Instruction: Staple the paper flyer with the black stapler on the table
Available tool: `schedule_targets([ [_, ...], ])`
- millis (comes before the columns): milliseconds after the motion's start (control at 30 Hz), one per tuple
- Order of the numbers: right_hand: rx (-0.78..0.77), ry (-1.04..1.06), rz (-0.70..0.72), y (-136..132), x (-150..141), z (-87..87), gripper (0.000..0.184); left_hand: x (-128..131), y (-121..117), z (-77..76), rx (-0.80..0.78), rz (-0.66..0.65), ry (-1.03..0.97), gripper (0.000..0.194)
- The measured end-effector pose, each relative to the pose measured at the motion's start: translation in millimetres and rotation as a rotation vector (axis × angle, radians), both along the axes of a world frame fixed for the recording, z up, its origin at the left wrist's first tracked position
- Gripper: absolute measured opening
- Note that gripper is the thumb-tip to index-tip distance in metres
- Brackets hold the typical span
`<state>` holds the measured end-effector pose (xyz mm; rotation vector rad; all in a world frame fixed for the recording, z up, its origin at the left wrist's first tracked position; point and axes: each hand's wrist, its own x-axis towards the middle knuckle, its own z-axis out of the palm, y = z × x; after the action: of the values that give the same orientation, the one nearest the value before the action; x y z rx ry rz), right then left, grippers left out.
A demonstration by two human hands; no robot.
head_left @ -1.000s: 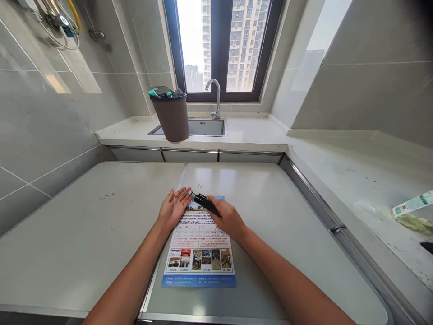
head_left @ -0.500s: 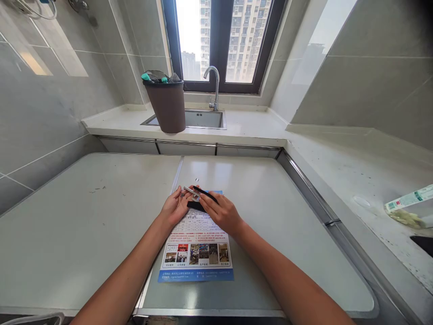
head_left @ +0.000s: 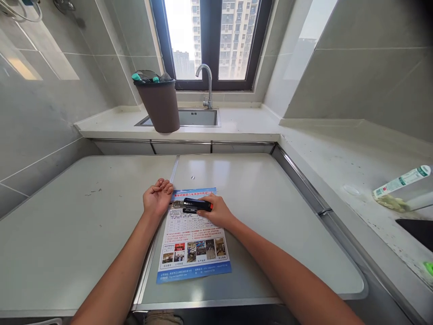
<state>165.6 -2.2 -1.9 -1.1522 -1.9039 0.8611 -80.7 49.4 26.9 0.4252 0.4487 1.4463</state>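
Note:
A black stapler with a red patch [head_left: 199, 205] is gripped by my right hand [head_left: 218, 212], over the upper part of a printed flyer [head_left: 194, 232]. The stapler's two arms point left and stand slightly apart at the front. To the left of the flyer's top corner, my left hand [head_left: 157, 198] is turned palm up with its fingers curled in. Whatever those fingers may hold is hidden. Two tiny metal pieces, like staples [head_left: 192, 177], lie on the table beyond the flyer.
The folding table [head_left: 84, 253] has a seam down its middle and small dark bits [head_left: 96, 190] at left. Behind it, a brown bin [head_left: 158, 106] stands at the sink [head_left: 199, 118] near a faucet [head_left: 209, 85]. A white-green tube [head_left: 402, 180] lies on the right counter.
The stapler, opened out between both hands before, is now folded together in my right hand alone. My left hand has moved left, away from it, and its fingers have curled. The camera view shifted slightly.

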Motion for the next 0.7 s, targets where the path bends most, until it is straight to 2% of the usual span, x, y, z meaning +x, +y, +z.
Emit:
schedule_targets([
  [100,-0.054,-0.017,0.086,3,4,5.3,0.03,5,6,-6.2,-0.025,0.029,0.091,0.036],
  [200,-0.112,-0.026,0.185,6,18,13.6,0.032,14,8,-8.9,-0.011,-0.001,0.146,0.037],
  [333,-0.171,-0.076,0.252,11,39,21.5,0.035,29,-3,-6.5,0.012,-0.066,0.238,0.031],
  [433,-0.165,-0.099,0.275,13,48,25.3,0.035,39,-14,-5.7,0.073,-0.078,0.424,0.025],
  [567,-0.212,-0.049,0.367,18,52,27.9,0.037,47,-21,-6.4,0.157,-0.072,0.59,0.035],
  [633,-0.171,-0.003,0.294,19,48,27.0,0.041,48,-22,-6.1,0.169,-0.043,0.607,0.038],
  [700,0.0,0.034,0.138,17,41,25.4,0.043,48,-23,-5.5,0.177,-0.021,0.615,0.04],
])
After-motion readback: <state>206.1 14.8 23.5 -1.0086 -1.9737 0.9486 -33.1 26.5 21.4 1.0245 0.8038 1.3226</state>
